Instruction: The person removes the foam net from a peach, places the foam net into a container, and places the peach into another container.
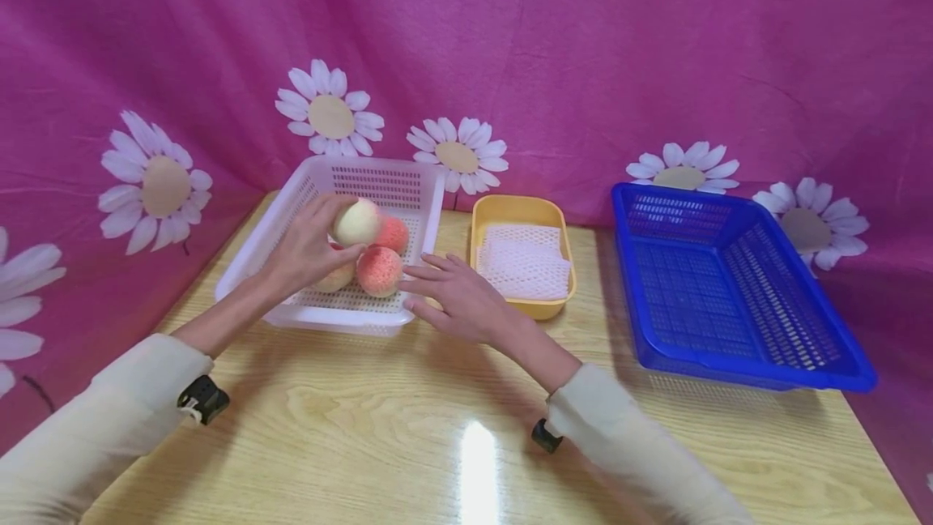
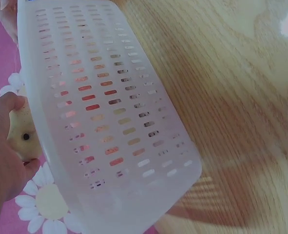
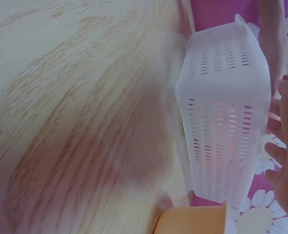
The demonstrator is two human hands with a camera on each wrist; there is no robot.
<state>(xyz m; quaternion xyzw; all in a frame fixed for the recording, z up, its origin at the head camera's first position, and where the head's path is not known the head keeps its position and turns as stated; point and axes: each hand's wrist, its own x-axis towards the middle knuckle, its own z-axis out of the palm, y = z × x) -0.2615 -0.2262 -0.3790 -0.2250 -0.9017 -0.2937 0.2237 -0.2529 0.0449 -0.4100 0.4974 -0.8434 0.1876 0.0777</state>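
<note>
My left hand [image 1: 309,241] grips a pale, cream-coloured peach [image 1: 358,222] between thumb and fingers, above the white basket [image 1: 335,317]. In the left wrist view, the same peach [image 2: 23,129] shows a small dark spot, and the basket wall [image 2: 95,97] fills the middle. Under the held peach lie two reddish peaches [image 1: 380,271] and a paler one [image 1: 334,275], partly covered by the hand. My right hand [image 1: 459,298] hovers by the basket's right rim, fingers spread and holding nothing. The right wrist view shows its fingers beside the basket wall [image 3: 221,141].
Right of the white basket stands a yellow tray [image 1: 521,202] holding white foam net sleeves [image 1: 523,262]. A blue basket [image 1: 700,290] sits at the right of the wooden table [image 1: 364,428]. A pink cloth [image 1: 554,63] with daisies hangs behind.
</note>
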